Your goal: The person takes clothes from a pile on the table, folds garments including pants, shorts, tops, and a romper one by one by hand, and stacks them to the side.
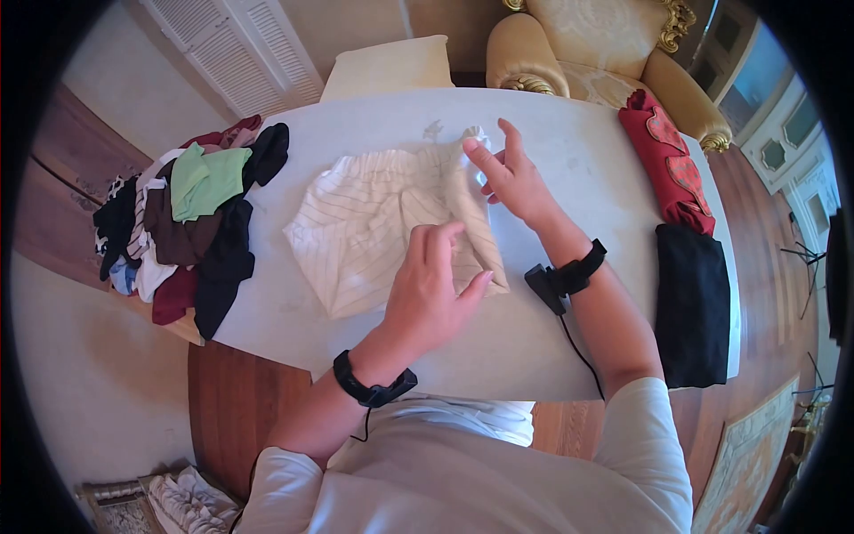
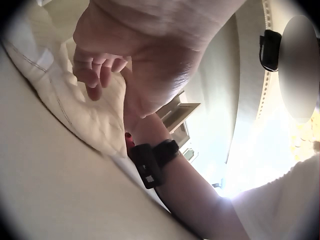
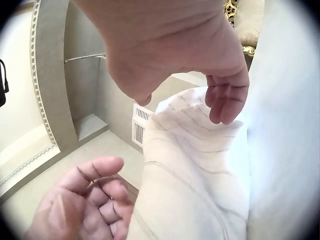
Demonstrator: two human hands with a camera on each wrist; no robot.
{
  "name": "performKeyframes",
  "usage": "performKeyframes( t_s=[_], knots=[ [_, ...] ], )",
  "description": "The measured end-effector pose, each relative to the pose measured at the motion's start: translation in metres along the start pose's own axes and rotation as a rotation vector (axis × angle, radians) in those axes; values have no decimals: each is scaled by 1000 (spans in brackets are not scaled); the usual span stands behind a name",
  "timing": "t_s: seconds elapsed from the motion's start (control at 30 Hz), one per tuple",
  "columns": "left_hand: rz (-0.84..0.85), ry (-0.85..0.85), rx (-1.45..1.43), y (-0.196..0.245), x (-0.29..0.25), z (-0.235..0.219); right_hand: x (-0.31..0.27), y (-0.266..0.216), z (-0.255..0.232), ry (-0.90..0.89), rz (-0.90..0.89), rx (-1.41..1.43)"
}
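Note:
A cream garment with thin stripes and a gathered waistband [image 1: 374,227] lies spread on the table, its right side turned up in a raised fold. Over the near part of that fold is my left hand [image 1: 429,285], its fingers loosely bent and its thumb apart. My right hand [image 1: 518,185] is at the far end of the fold beside the waistband, thumb and fingers spread apart. The right wrist view shows the fingertips [image 3: 222,107] right at the striped cloth [image 3: 190,170], with a gap to the thumb. In the left wrist view, bent fingers [image 2: 93,80] overlap the fabric.
A loose heap of mixed clothes [image 1: 165,227] covers the table's left end. Along the right edge lie a folded red patterned cloth [image 1: 667,165] and a folded black cloth [image 1: 692,307]. Beyond the white table [image 1: 569,347] stand a gold armchair [image 1: 596,40] and a pale chair [image 1: 389,67].

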State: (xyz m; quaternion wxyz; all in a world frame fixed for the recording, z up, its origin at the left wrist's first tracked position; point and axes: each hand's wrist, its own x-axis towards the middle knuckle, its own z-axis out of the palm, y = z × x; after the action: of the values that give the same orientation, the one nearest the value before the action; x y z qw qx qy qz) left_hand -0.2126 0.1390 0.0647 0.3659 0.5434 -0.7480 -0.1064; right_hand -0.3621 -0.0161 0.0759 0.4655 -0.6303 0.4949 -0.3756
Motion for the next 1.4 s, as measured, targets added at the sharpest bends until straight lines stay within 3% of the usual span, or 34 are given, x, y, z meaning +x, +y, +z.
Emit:
performKeyframes(
  t_s=[0.07,0.1,0.17,0.3,0.37,0.5,0.57,0.67,0.8,0.87,0.9,0.93,1.0,1.07,1.13,1.2,1.27,1.3,1.33,1.4],
  knots=[
    [-258,-111,-159,6,6,1,-2,-1,-8,15,126,42],
    [-259,-108,-160,5,10,4,3,10,-12,13,124,40],
    [-245,-193,-74,3,18,15,11,36,-20,67,-133,-214],
    [-232,-264,74,15,39,31,15,37,-32,5,-109,-168],
    [-214,-354,122,14,47,37,15,31,-36,34,-146,-338],
    [-150,-366,113,7,45,47,8,21,-38,65,-187,-427],
    [-60,-292,126,3,37,51,2,22,-35,136,-374,-476],
    [-109,-285,99,2,33,53,-3,17,-23,233,-459,-641],
    [-112,-273,30,3,23,48,-24,5,-6,251,-398,-763],
    [-194,-256,-86,2,19,45,-29,8,5,168,-579,-609],
    [-193,-257,-84,1,18,44,-29,8,10,38,-600,-348],
    [-243,-250,-148,-1,15,43,-27,9,11,39,-600,-348],
    [-294,-241,-211,-6,8,45,-22,10,12,-236,-416,112],
    [-456,-162,-651,-10,3,47,-5,24,4,-228,-376,202],
    [-529,-181,-679,-10,1,43,0,29,-6,-5,-511,-220],
    [-582,-134,-835,-13,-4,45,-3,30,-9,-59,-472,-387],
    [-562,-174,-832,-13,-5,44,-4,37,-1,-137,-667,-363],
    [-544,-211,-830,-13,-6,42,-4,39,0,-245,-565,-370],
    [-545,-211,-830,-13,-7,41,-7,38,0,-245,-564,-369],
    [-550,-303,-733,-12,-7,36,-14,33,2,-299,-493,-668]
  ],
)
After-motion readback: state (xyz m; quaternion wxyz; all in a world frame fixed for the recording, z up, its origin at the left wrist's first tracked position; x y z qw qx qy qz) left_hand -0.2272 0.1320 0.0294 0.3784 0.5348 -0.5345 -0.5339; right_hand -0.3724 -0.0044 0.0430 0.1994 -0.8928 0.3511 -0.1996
